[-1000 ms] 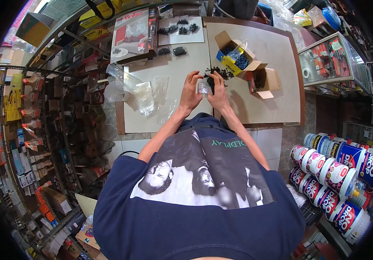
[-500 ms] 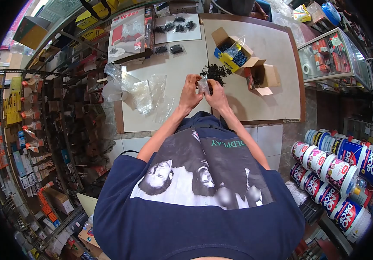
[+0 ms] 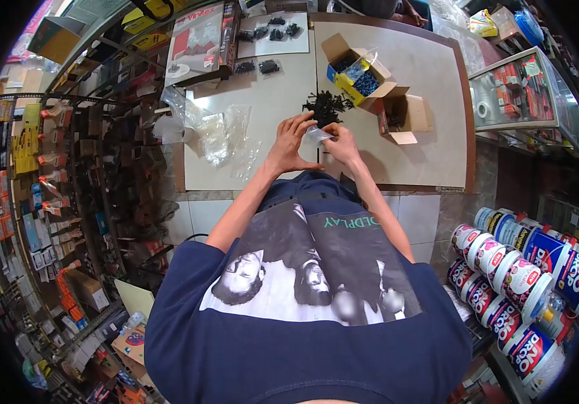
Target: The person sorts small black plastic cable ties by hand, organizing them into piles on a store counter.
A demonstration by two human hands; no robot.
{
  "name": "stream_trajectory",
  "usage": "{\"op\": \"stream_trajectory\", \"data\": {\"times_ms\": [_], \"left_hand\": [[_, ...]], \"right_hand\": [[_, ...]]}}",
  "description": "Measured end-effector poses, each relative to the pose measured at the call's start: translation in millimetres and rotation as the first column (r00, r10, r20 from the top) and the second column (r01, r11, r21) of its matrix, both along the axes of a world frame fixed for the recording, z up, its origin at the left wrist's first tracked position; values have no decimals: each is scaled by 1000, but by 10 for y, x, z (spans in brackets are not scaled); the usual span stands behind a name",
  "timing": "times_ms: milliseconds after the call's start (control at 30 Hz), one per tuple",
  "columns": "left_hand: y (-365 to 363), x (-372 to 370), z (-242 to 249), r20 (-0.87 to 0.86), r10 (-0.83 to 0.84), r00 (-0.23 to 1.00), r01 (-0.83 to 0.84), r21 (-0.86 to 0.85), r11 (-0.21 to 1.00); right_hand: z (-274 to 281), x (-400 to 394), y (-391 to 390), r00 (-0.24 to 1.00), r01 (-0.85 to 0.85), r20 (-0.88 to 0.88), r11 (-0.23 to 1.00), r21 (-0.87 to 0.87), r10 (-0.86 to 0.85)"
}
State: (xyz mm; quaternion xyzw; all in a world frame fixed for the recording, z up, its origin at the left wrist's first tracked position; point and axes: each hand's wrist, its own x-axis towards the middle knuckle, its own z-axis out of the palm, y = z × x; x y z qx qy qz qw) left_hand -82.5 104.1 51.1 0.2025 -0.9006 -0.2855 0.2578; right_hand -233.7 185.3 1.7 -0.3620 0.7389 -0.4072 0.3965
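Between my hands is a small clear plastic bag [image 3: 317,135], just in front of a pile of black screw-like pieces [image 3: 328,108]. My right hand [image 3: 340,144] pinches the bag's right side between thumb and fingers. My left hand [image 3: 292,145] is open, its fingers stretched toward the bag with the fingertips right at its edge. Its thumb points away from the fingers, low over the table. To the left lie more clear plastic bags [image 3: 216,138], flat and loosely heaped.
Behind the pile stands an open yellow and blue box [image 3: 351,89] of small blue pieces, beside an open cardboard box [image 3: 416,116]. Filled packets [image 3: 270,66] of black pieces lie at the back left, near a Vinilex box [image 3: 198,44]. Paint tubs [image 3: 521,273] are stacked at the right.
My left hand has opened, its thumb coming away from the bag and down. The right hand keeps its pinch, and the bag now lies lower and flatter.
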Motion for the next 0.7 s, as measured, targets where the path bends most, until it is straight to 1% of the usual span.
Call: {"op": "stream_trajectory", "data": {"times_ms": [33, 67, 100, 133, 167, 200, 233, 267, 300, 333, 367, 433, 500, 567, 600, 667, 700], "left_hand": [[21, -17, -43, 3, 9, 1000, -9, -1, 1000], [31, -27, -129, 58, -13, 998, 15, -31, 999], [45, -45, -163, 114, -33, 993, 40, -58, 998], [65, -69, -199, 169, -13, 986, 17, -23, 1000], [85, -89, -234, 172, 0, 985, 4, -22, 1000], [109, -108, -233, 186, 48, 981, -42, -36, 998], [130, -119, -230, 201, 96, 975, -88, -53, 995], [159, -127, -240, 180, 152, 972, -141, -72, 987], [186, -124, -227, 186, 169, 968, -158, -74, 985], [214, -115, -211, 165, 230, 959, -222, -69, 973], [243, -105, -198, 145, 290, 946, -284, -65, 957], [303, -106, -221, 131, 332, 934, -325, -70, 943], [365, -128, -226, 113, 366, 924, -360, -71, 930], [416, -159, -214, 82, 382, 921, -376, -77, 923], [429, -171, -208, 82, 386, 919, -380, -75, 922], [440, -195, -196, 100, 329, 939, -319, -98, 943], [431, -220, -177, 95, 326, 940, -317, -98, 943]], "right_hand": [[17, -30, 12, 994, -69, 82, 998, 14, 68], [35, -60, 33, 984, -164, 61, 986, -6, 165], [72, -69, 35, 982, -176, 66, 984, -7, 176], [109, -68, 31, 976, -216, 41, 976, 11, 215], [127, -75, 36, 967, -257, 15, 966, 30, 256], [125, -87, 50, 971, -222, 96, 975, 5, 221], [120, -107, 63, 966, -238, 100, 971, 4, 236], [116, -128, 77, 974, -165, 145, 984, -64, 173], [167, -141, 84, 975, -88, 194, 988, -127, 111], [236, -207, 90, 959, -97, 255, 990, -107, 121], [286, -251, 104, 955, -113, 262, 988, -107, 137], [339, -315, 136, 953, -279, 56, 933, -227, 298], [336, -314, 156, 941, -311, 62, 923, -226, 332], [265, -281, 166, 930, -330, 136, 939, -97, 341], [242, -269, 169, 929, -334, 135, 938, -95, 345], [204, -246, 185, 924, -361, 96, 927, -102, 371], [175, -245, 193, 925, -359, 90, 928, -101, 368]]}}
